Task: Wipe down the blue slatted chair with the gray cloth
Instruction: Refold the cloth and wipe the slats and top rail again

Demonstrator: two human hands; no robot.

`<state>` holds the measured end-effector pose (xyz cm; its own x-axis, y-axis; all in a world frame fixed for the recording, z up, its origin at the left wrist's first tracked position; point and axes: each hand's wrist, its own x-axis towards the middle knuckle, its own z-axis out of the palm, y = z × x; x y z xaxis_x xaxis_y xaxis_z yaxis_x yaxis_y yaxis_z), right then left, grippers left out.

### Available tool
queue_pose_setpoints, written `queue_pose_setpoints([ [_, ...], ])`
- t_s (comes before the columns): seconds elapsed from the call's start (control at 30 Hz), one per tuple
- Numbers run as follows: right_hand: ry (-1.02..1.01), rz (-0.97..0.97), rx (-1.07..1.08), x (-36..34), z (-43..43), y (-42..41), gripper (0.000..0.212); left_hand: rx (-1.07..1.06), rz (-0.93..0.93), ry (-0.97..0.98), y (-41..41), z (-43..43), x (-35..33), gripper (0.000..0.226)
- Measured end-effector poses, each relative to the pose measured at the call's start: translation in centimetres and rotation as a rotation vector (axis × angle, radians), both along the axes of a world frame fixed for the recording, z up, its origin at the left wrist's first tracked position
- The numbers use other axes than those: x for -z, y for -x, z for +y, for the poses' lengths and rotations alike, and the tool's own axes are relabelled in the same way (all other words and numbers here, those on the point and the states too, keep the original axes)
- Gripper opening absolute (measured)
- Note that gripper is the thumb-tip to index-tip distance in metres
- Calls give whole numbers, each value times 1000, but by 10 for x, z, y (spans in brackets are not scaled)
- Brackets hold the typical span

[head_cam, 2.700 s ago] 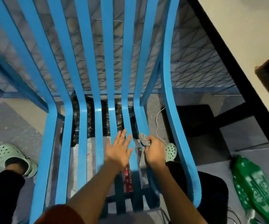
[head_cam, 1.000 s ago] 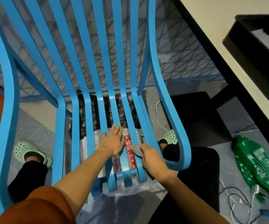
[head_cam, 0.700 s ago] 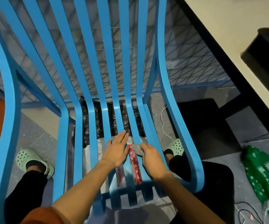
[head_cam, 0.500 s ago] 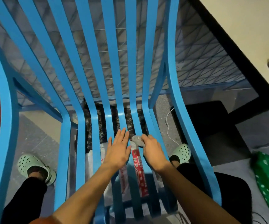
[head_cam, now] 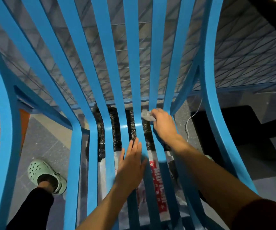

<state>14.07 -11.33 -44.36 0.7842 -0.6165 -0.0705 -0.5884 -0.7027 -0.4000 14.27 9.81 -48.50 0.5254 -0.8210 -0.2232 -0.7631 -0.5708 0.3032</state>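
Observation:
The blue slatted chair [head_cam: 77,146] fills the view, its slats running from the seat near me up into the curved back. My right hand [head_cam: 163,124] grips the small gray cloth [head_cam: 146,115] and holds it against a right-of-centre slat at the bend where seat meets back. My left hand [head_cam: 131,165] lies flat with straight fingers on the middle seat slats, closer to me.
Under the seat lie a black plastic sheet [head_cam: 114,125] and a white bag with red print [head_cam: 157,185]. My foot in a pale green clog [head_cam: 46,176] stands left of the seat. A white cable [head_cam: 190,120] runs on the gray floor at right, before a wire mesh panel [head_cam: 243,52].
My right hand has slid the cloth up the slat from the seat's front toward the bend at the back. My left hand stays flat on the seat. The camera has moved closer.

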Motion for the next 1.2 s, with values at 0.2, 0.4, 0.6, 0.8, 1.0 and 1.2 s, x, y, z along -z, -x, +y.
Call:
queue_pose_setpoints([
  [0.2, -38, -15, 98, 5, 5, -1, 29, -6, 21, 35, -1, 1, 1, 62],
  [0.4, -127, 127, 0, 5, 34, 4, 37, -7, 145, 92, -7, 1, -13, 64],
  [0.6, -133, 264, 106, 2, 54, -7, 25, -138, 182, 219, -18, 19, -19, 59],
  [0.8, -254, 207, -9, -35, 42, 2, 18, -236, 406, 235, -53, 12, -51, 55],
  [1.0, -117, -447, -92, -154, 13, -32, 11, -188, 255, 504, -110, -18, -146, 42],
  [1.2, 218, -810, -178, -266, -35, -95, 21, -11, -216, 867, -181, -65, -298, 49],
])
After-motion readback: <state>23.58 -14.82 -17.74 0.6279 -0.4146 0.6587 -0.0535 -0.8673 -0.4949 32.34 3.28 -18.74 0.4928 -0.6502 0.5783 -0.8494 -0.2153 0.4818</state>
